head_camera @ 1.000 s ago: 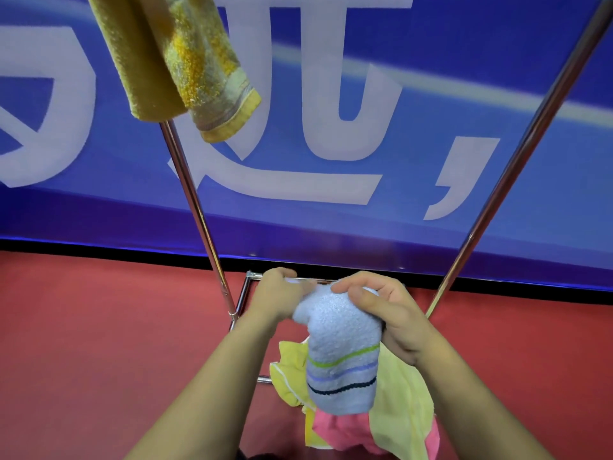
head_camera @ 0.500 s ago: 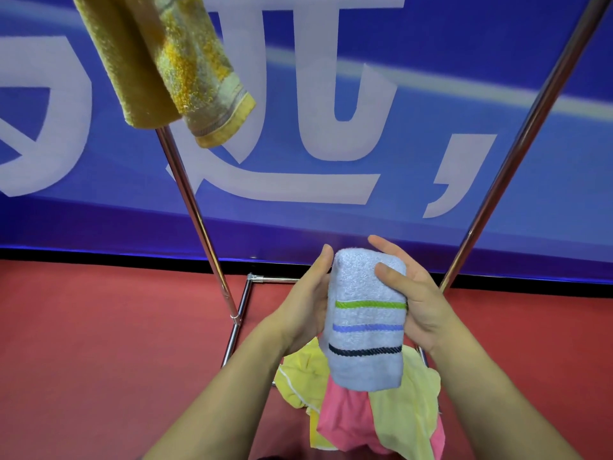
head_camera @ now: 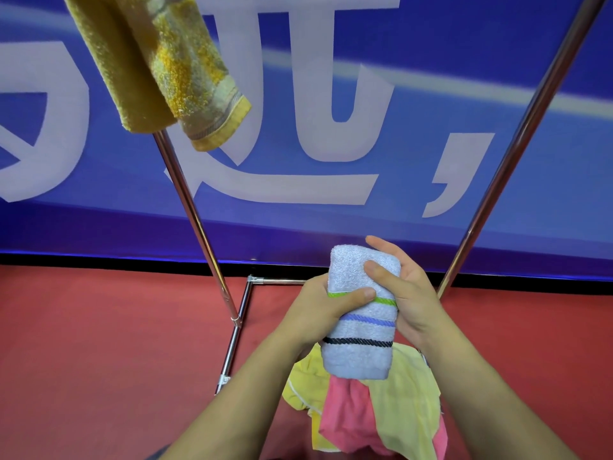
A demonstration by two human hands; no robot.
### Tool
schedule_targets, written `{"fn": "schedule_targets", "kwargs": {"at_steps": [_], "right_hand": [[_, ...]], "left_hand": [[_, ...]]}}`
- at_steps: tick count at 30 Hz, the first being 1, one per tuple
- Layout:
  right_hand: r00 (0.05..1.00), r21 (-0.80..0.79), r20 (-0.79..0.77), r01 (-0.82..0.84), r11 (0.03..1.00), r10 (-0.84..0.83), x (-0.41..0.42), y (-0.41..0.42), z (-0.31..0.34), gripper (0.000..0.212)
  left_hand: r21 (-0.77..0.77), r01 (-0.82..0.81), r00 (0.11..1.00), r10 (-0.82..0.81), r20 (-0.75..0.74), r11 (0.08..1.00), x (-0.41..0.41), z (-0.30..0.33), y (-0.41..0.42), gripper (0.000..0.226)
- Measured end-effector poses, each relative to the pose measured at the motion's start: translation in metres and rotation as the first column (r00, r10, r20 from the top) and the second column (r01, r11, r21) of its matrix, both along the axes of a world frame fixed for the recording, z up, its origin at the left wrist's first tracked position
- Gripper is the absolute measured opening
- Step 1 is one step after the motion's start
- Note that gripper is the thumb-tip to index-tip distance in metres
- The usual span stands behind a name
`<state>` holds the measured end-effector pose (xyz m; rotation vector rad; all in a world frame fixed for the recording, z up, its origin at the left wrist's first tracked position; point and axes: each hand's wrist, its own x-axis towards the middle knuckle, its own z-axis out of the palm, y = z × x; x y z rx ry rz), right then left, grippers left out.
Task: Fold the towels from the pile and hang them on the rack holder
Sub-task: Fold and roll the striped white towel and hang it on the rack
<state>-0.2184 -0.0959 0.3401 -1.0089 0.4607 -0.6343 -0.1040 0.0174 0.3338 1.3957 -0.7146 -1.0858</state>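
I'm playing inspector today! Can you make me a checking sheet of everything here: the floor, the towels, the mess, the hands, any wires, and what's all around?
Surface: red floor, bare to the left of the rack.
Job's things: folded white towel with green, blue and black stripes, held up in both hands; yellow towel already hanging at the top left; metal rack with slanted poles.
Clutter: pile of yellow and pink towels on the floor below the hands.
Grippers: left hand grips the white towel, thumb across the green stripe; right hand holds its other side, thumb on the front.
Cables: nothing seen.
Surroundings: blue banner with big white characters behind the rack.
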Motion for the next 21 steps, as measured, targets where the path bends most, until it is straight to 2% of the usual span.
{"fn": "schedule_targets", "kwargs": {"at_steps": [7, 10, 12, 14, 17, 21], "right_hand": [[0.998, -0.022, -0.057, 0.036, 0.999, -0.038, 0.005, -0.003, -0.002, 0.052], [0.960, -0.181, -0.228, 0.120, 0.976, -0.160, 0.005, -0.009, -0.007, 0.050], [0.917, -0.299, -0.332, 0.118, 0.947, -0.219, 0.003, -0.013, -0.010, 0.053], [0.922, -0.288, -0.359, 0.039, 0.957, -0.146, 0.000, -0.013, -0.010, 0.055], [0.945, -0.184, -0.317, -0.151, 0.971, 0.087, -0.005, -0.009, -0.007, 0.044], [0.969, -0.142, -0.245, -0.083, 0.986, 0.046, -0.008, -0.008, -0.003, 0.027]], "left_hand": [[0.009, -0.064, 0.998, 0.064, 0.004, 0.998, 0.007, 0.001, 0.001, 0.023], [0.026, -0.106, 0.994, 0.106, 0.005, 0.994, 0.014, 0.001, 0.003, 0.022], [0.037, -0.085, 0.996, 0.085, -0.016, 0.996, 0.018, 0.002, 0.005, 0.024], [0.046, -0.017, 0.999, 0.019, -0.032, 0.999, 0.017, 0.003, 0.008, 0.024], [0.052, 0.103, 0.994, -0.101, -0.045, 0.993, 0.012, 0.005, 0.009, 0.025], [0.032, 0.142, 0.984, -0.138, -0.111, 0.989, 0.009, 0.006, 0.007, 0.027]]}}
